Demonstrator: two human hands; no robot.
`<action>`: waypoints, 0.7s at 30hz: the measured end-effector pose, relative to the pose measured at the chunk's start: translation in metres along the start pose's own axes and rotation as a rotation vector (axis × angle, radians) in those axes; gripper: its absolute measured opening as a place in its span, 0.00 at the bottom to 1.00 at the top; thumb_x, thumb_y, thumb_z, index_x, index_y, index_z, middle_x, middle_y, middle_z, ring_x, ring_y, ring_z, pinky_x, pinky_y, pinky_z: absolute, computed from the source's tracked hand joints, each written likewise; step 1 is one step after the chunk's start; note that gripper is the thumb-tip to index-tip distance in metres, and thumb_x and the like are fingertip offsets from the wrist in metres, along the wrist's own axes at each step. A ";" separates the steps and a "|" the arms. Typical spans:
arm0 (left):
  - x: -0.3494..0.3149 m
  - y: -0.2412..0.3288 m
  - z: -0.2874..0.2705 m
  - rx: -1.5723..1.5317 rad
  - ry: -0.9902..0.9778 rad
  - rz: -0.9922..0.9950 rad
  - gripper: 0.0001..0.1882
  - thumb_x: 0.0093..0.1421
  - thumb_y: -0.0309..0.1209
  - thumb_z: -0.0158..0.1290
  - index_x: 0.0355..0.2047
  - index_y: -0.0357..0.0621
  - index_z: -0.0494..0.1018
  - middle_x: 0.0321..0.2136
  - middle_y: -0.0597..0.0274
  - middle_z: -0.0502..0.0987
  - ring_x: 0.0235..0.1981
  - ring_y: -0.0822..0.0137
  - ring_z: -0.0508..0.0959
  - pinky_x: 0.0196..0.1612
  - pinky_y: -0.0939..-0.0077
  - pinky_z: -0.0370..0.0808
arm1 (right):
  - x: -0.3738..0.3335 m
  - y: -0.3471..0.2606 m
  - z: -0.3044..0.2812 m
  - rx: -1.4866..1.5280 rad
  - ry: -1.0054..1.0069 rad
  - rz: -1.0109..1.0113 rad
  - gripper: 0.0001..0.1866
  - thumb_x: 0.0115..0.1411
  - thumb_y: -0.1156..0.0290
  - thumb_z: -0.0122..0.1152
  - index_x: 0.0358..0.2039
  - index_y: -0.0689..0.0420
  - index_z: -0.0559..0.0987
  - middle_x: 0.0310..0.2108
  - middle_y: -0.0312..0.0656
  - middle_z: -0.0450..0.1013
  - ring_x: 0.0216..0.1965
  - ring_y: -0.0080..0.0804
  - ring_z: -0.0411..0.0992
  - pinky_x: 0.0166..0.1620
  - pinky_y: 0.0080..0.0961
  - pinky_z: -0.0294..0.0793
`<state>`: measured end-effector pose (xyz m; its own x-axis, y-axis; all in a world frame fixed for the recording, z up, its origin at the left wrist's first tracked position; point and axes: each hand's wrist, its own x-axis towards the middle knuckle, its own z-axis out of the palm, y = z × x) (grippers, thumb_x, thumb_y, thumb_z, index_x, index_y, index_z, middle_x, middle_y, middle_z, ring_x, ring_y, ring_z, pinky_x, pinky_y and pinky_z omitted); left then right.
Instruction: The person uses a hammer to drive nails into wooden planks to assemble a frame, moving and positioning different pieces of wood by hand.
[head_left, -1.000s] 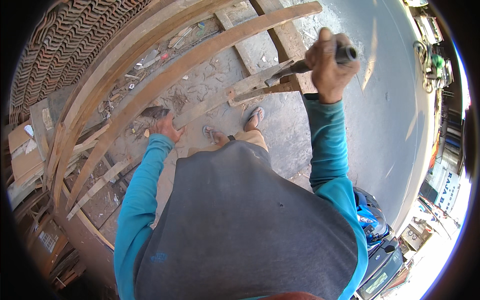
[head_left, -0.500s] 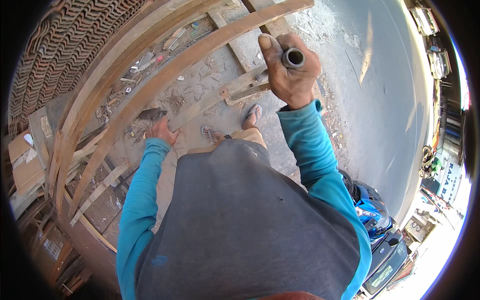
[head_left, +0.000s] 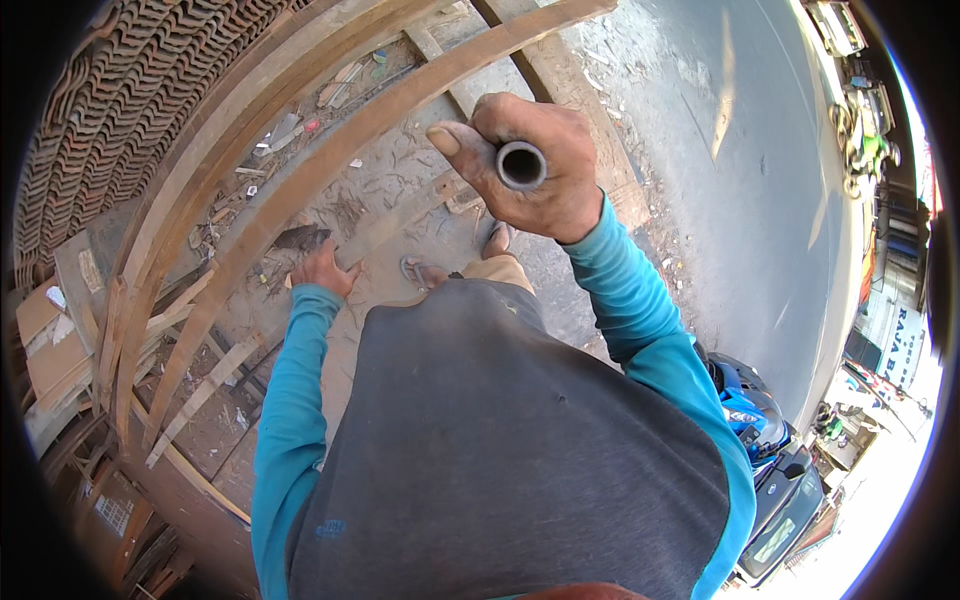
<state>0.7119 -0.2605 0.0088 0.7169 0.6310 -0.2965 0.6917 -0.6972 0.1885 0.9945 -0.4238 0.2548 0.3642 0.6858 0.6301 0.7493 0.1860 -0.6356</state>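
- Head view: right hand (head_left: 555,165) clenched around a grey tube (head_left: 521,183), held above the ground (head_left: 560,300); its hollow, dark end faces up.
- Left hand (head_left: 322,270), thumb spread, at the plank (head_left: 408,214)'s near end; grip unclear.
- Curved beam (head_left: 345,140) beyond; roof tiles (head_left: 140,120) stacked by the ground's far left corner.

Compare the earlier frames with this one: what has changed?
The right hand moved to the left, and the hollow handle in its grip turned so its open end now faces the camera. Nothing was visibly taken up or let go. The left hand stayed beside the dark object.
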 end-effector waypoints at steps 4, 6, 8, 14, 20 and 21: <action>-0.002 0.002 0.002 -0.011 0.067 0.008 0.35 0.45 0.52 0.69 0.49 0.49 0.73 0.35 0.46 0.82 0.39 0.43 0.81 0.41 0.46 0.76 | -0.007 -0.012 -0.004 0.072 -0.117 -0.161 0.16 0.54 0.74 0.73 0.20 0.54 0.71 0.14 0.39 0.64 0.13 0.29 0.67 0.18 0.28 0.63; -0.004 -0.004 0.005 -0.055 0.011 -0.011 0.35 0.45 0.52 0.69 0.50 0.48 0.73 0.37 0.45 0.81 0.40 0.42 0.81 0.42 0.45 0.76 | -0.008 -0.015 -0.010 0.018 -0.040 -0.088 0.14 0.56 0.73 0.72 0.22 0.57 0.73 0.14 0.39 0.68 0.14 0.25 0.68 0.18 0.24 0.66; -0.002 0.001 -0.002 -0.057 -0.008 -0.023 0.35 0.45 0.51 0.69 0.50 0.49 0.73 0.38 0.45 0.81 0.41 0.42 0.80 0.43 0.46 0.76 | -0.011 0.003 -0.027 0.037 0.189 0.247 0.16 0.64 0.64 0.65 0.24 0.61 0.75 0.16 0.36 0.72 0.14 0.22 0.70 0.18 0.20 0.69; -0.003 0.006 -0.004 -0.052 -0.043 -0.056 0.34 0.45 0.51 0.69 0.49 0.49 0.73 0.40 0.47 0.81 0.43 0.42 0.80 0.44 0.47 0.75 | 0.002 0.097 -0.091 0.522 0.491 0.504 0.21 0.64 0.57 0.65 0.24 0.61 0.73 0.14 0.36 0.67 0.14 0.22 0.64 0.19 0.25 0.66; -0.008 0.010 -0.008 -0.034 -0.015 -0.026 0.32 0.46 0.51 0.68 0.47 0.48 0.73 0.40 0.46 0.80 0.44 0.42 0.79 0.44 0.47 0.75 | 0.024 0.099 -0.080 0.292 0.456 0.584 0.21 0.67 0.56 0.60 0.21 0.53 0.69 0.13 0.30 0.63 0.12 0.19 0.61 0.16 0.20 0.61; -0.008 0.011 -0.010 -0.056 -0.010 -0.013 0.32 0.47 0.51 0.68 0.47 0.48 0.73 0.40 0.45 0.80 0.44 0.43 0.79 0.43 0.47 0.75 | 0.028 0.100 -0.077 0.231 0.423 0.583 0.21 0.67 0.56 0.60 0.21 0.53 0.69 0.13 0.31 0.63 0.12 0.19 0.61 0.16 0.20 0.61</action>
<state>0.7146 -0.2693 0.0224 0.7072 0.6361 -0.3085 0.7047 -0.6689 0.2363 1.1222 -0.4402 0.2436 0.8824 0.3982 0.2507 0.2517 0.0506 -0.9665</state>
